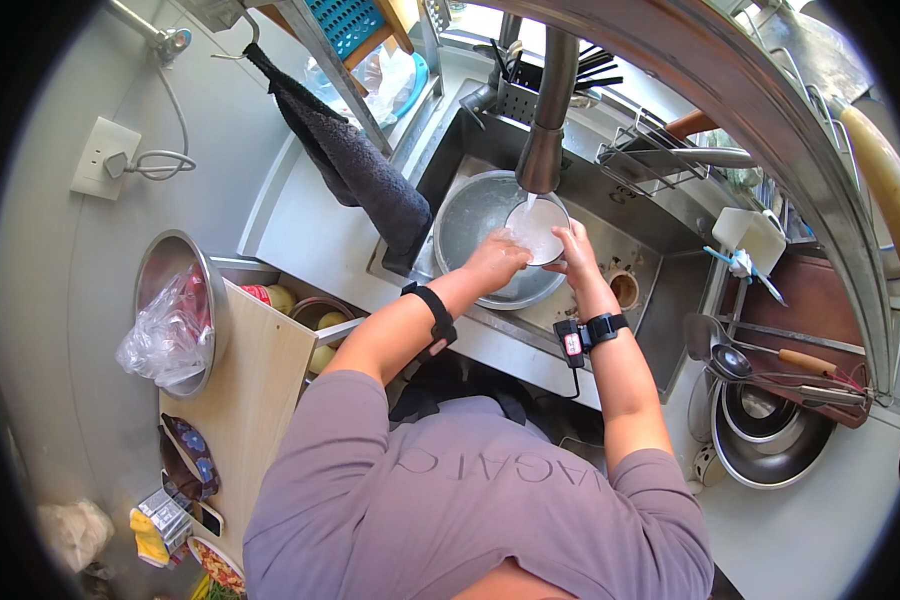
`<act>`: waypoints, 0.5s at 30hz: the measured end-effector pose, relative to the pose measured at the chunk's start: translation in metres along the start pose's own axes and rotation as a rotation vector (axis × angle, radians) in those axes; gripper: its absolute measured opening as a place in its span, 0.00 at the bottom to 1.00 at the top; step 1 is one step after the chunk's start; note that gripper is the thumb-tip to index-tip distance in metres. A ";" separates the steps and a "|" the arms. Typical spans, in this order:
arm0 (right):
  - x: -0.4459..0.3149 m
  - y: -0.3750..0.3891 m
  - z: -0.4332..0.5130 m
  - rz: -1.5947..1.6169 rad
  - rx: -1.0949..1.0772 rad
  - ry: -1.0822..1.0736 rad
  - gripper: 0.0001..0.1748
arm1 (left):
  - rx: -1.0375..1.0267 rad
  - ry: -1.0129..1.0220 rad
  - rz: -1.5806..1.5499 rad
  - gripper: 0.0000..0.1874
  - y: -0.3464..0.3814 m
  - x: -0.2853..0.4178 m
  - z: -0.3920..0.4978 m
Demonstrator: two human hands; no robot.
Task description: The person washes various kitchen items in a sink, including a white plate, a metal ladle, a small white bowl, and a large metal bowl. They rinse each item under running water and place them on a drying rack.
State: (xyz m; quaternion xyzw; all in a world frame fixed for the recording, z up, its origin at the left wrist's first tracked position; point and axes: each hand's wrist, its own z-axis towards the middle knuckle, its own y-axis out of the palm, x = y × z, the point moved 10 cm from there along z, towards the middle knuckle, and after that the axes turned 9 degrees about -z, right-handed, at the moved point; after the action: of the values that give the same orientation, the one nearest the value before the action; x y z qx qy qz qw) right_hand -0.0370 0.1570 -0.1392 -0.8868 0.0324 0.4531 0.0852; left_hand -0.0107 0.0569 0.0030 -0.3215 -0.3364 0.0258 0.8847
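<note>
A small white bowl (540, 229) with a dark rim is tilted beneath the faucet (541, 161), and water runs into it. My right hand (579, 253) grips the bowl's right side, thumb at the rim and fingers behind. At the near left rim, the wet fingers of my left hand (499, 259) touch the bowl; whether they grip it is unclear. Below both hands, a large metal basin (461, 225) holding cloudy water stands in the stainless steel sink (656, 300). A small brown-stained cup or strainer (624, 289) sits on the sink floor, right of the basin, among food scraps.
A grey towel (375, 187) hangs over the sink's left edge. Left, a metal bowl with a plastic bag (169, 330) rests on a wooden surface (251, 375) beside an open drawer. Right are a wire rack (649, 154), a ladle (731, 361) and nested pans (772, 442). A metal shelf post (817, 120) arches overhead.
</note>
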 end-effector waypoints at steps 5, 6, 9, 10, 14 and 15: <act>-0.006 -0.009 0.005 -0.003 0.085 -0.153 0.27 | -0.387 -0.587 0.007 0.13 0.042 -0.053 -0.025; 0.006 -0.009 0.007 0.040 0.040 -0.076 0.27 | -0.407 -0.484 0.037 0.13 0.039 -0.049 -0.028; 0.018 -0.011 0.016 0.105 -0.039 -0.093 0.25 | -0.312 -0.194 0.056 0.15 0.018 -0.049 -0.035; 0.029 -0.015 0.019 0.151 -0.037 -0.047 0.25 | -0.243 -0.164 0.050 0.15 0.011 -0.057 -0.039; 0.069 -0.028 0.022 0.395 0.002 0.163 0.24 | -0.257 -0.365 0.093 0.12 0.021 -0.122 -0.067; 0.082 -0.028 0.017 0.456 0.022 0.274 0.24 | -0.236 -0.330 0.128 0.11 0.024 -0.128 -0.070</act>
State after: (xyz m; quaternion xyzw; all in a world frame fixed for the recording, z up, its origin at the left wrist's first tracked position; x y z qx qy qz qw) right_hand 0.0016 0.1892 -0.2124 -0.9087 0.2475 0.3359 -0.0148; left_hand -0.0627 0.0041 -0.1250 -0.4351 -0.4563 0.0946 0.7704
